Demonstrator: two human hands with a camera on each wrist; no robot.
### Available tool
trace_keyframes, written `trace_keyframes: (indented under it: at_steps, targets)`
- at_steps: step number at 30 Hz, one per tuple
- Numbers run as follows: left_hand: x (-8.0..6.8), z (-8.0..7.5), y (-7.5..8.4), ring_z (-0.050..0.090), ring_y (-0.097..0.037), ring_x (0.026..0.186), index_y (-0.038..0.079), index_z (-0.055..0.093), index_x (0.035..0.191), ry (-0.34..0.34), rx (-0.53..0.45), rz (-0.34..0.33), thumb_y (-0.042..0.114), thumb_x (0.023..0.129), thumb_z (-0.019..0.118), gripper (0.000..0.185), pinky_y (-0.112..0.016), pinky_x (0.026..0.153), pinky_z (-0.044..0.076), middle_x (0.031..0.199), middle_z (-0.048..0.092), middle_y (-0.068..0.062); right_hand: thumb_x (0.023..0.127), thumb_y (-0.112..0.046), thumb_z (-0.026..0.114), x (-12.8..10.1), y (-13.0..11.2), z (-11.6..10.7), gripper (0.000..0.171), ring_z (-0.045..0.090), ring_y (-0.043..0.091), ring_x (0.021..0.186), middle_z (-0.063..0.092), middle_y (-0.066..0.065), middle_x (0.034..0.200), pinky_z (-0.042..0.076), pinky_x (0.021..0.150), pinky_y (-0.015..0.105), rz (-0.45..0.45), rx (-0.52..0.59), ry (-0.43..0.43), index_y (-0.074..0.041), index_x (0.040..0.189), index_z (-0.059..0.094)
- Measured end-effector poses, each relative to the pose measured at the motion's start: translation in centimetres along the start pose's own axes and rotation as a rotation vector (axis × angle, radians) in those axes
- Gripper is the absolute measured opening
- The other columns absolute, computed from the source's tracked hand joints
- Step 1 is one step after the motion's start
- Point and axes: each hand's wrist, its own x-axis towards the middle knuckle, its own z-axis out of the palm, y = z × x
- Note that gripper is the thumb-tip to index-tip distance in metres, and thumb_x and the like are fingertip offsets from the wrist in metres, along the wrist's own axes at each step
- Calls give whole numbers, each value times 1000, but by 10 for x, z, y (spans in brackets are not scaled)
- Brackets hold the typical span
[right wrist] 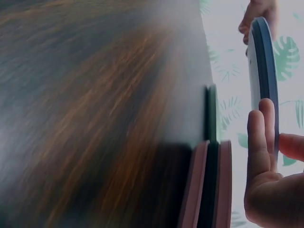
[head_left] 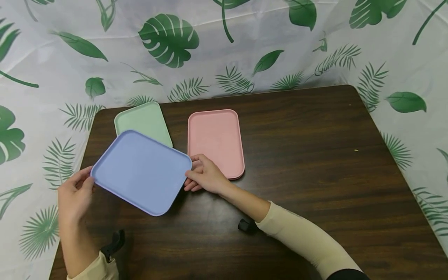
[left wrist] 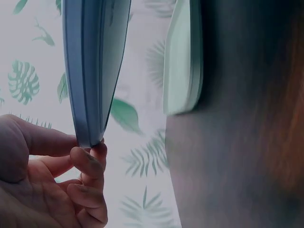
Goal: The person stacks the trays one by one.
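Both hands are on the blue tray (head_left: 141, 171), held up off the dark wood counter (head_left: 315, 155). The left hand (head_left: 74, 196) pinches the tray's left rim, thumb on one face and curled fingertips (left wrist: 97, 153) on the other; the left wrist view shows the rim caught right there. The right hand (head_left: 205, 175) grips the opposite rim, fingers (right wrist: 259, 137) straight up one face and thumb on the other. The blue tray hangs tilted, its far corner overlapping the green tray (head_left: 143, 121), which lies flat on the counter just behind it. Just right of the blue tray sits the pink tray (head_left: 215, 142), flat too, its near corner tucked behind the right hand. Behind all 3 trays, a leaf-print cloth (head_left: 245, 46) hangs as a backdrop.
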Motion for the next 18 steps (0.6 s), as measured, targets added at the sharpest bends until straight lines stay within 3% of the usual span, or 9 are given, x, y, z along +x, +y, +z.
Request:
trace_keyframes:
  at_steps: [11,18]
  targets:
    - [24,28,32,58,2,71,-4,60,131,-94,4,228,12,100,47,37,-12,60,46,98,61,-1,94,-2,62,-20,-11,-31,42,71,24,67,70,22,83,56,69,51,-11,34,87,-2,130,40]
    - [37,46,58,51,-2,62,0,63,129,-122,44,344,12,99,47,36,-19,50,39,100,61,-15,95,-3,62,-33,-12,-47,39,72,27,69,71,22,83,54,72,54,-6,52,163,-3,129,41]
